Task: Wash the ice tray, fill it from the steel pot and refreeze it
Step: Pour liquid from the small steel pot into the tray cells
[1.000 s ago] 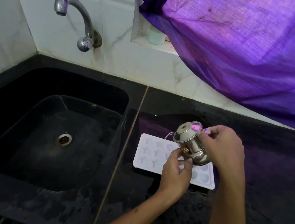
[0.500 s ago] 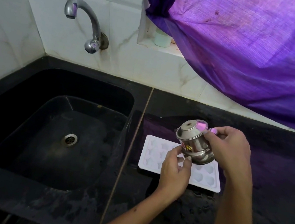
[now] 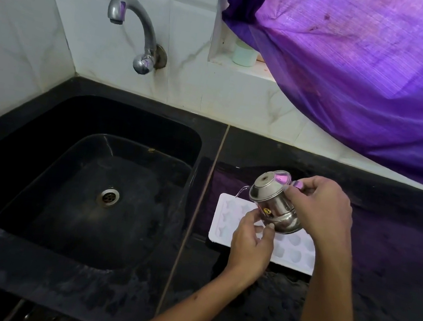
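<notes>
A white ice tray (image 3: 228, 219) with shaped cells lies flat on the black counter just right of the sink. Above it a small steel pot (image 3: 273, 201) with a lid is tilted to the left, and a thin stream of water runs from its spout onto the tray's far left corner. My right hand (image 3: 320, 206) grips the pot from the right, by its handle side. My left hand (image 3: 251, 240) is under the pot, its fingertips touching the pot's lower side, and it covers the tray's middle.
A black sink (image 3: 104, 192) with a steel drain fills the left half, under a steel tap (image 3: 134, 27) on the tiled wall. A purple curtain (image 3: 373, 75) hangs over the back right. A small pale cup (image 3: 245, 54) stands on the window ledge.
The pot has tipped further left and water streams from the spout again, after a pause half a second ago. Both hands keep their places.
</notes>
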Tool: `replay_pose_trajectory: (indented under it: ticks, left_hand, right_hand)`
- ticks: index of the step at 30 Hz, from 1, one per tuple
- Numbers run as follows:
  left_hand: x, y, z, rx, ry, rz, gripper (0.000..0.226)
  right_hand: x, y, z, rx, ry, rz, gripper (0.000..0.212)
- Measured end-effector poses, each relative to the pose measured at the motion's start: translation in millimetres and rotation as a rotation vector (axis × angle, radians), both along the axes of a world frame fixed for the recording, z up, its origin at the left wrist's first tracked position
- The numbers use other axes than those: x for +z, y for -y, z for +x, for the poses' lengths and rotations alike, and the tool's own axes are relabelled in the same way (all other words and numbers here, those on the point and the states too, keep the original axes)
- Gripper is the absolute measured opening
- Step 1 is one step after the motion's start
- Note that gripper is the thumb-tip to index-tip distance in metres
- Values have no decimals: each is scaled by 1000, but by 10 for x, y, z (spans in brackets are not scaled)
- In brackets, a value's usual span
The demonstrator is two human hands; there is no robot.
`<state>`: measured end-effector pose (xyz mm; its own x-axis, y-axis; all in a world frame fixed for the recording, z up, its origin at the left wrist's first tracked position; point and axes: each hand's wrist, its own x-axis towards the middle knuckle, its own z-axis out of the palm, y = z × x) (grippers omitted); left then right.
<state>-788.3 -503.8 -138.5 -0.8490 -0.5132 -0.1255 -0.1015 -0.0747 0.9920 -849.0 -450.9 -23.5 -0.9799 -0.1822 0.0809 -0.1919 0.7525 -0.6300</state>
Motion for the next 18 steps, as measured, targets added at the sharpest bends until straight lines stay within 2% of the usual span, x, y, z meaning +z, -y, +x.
replay_pose_trajectory:
  ticks: [4,12,18]
  left_hand:
    - [-6,8,1,-6,12,7,37]
    - [-24,15,13,-1,20,-3,36]
    - [-50,-12,14,17,8,-30,39]
  right_hand:
    - [-13,15,-15,8,-6,15,17]
    - [-63,33,-35,18,6,20,6]
    - [-139,-124,-103,-8,98,-156,15]
